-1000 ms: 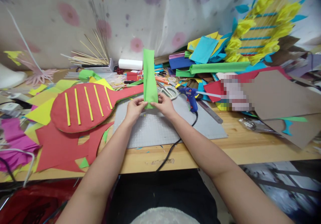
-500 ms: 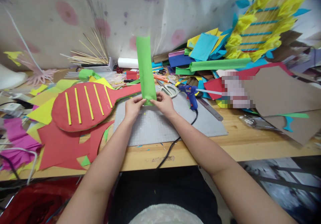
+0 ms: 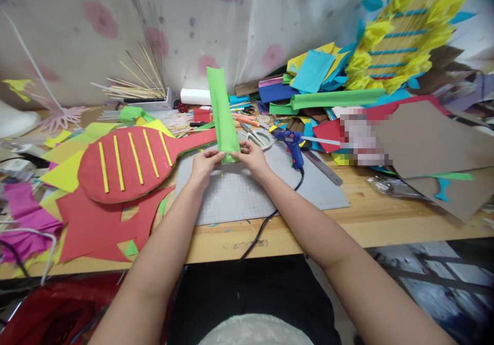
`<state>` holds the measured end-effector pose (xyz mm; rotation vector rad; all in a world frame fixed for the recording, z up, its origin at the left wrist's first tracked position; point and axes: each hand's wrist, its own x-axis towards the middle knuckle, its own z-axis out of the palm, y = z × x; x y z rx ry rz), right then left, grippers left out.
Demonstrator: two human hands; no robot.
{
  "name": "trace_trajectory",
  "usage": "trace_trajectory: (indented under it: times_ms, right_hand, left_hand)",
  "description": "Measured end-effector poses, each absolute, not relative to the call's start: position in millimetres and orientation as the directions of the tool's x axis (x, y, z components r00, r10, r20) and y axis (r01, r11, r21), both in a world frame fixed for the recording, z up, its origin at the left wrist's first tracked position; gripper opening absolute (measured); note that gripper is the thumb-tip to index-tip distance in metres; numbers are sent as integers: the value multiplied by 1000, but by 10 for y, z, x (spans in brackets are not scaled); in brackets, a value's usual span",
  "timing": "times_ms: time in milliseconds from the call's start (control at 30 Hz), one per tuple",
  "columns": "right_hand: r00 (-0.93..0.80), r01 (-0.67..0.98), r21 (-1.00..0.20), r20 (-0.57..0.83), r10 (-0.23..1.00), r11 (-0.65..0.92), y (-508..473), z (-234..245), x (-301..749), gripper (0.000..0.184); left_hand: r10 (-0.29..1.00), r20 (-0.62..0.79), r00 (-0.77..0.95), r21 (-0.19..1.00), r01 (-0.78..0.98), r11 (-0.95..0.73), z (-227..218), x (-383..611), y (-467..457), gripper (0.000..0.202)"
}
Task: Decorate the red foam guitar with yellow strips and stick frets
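Note:
A long strip of green paper [image 3: 223,113] stands up between my hands, its lower end pinched on both sides. My left hand [image 3: 206,166] grips the lower left corner between thumb and fingers. On the lower right corner, my right hand [image 3: 252,158] has the same kind of pinch. Both hands are above a grey cutting mat [image 3: 239,195]. Just behind my right hand lie scissors [image 3: 262,139], and a blue glue gun [image 3: 294,149] rests to their right. To the left is a red paddle-shaped cutout [image 3: 125,165] with yellow stripes, its handle end passing behind the green strip.
Red paper scraps [image 3: 96,226] and yellow sheets cover the left side. A metal ruler [image 3: 323,168] lies on the mat's right. The glue gun's black cable [image 3: 259,234] crosses the front table edge. Brown card [image 3: 428,139] is piled right; wooden sticks [image 3: 135,90] stand at the back.
The top of the green strip has tipped lower and slightly left, and the strip now curls more lengthwise. Both hands keep their pinch in nearly the same place.

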<state>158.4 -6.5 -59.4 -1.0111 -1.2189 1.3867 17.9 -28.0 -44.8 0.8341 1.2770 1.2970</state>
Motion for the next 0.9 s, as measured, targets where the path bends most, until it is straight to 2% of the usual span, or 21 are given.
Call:
trace_trajectory:
  times_ms: [133,333,633,800,900]
  right_hand:
    - [-238,-221,-975,37,971,-18,-86,-578,1571,53]
    - [-298,-135,-991,32,954,-9,-115,-610,1490,61]
    - [-192,-31,-999,-29,981,-36,-109,-605,1478,55]
    - [-193,18,-997,-72,979,-69,-135,-576,1531,52]
    - [-211,12,-996,-85,974,-85,-157,-564,1543,52]
  left_hand:
    - [964,-218,-153,945,-278,170,-425,209,-278,28]
    - [945,-203,-256,915,-394,89,-451,247,-259,31]
    - [969,-85,-233,948,-319,6,-520,292,-265,29]
    - [988,-141,-60,933,-342,113,-473,214,-333,31]
    - [987,-132,-86,951,-293,102,-481,189,-367,31]
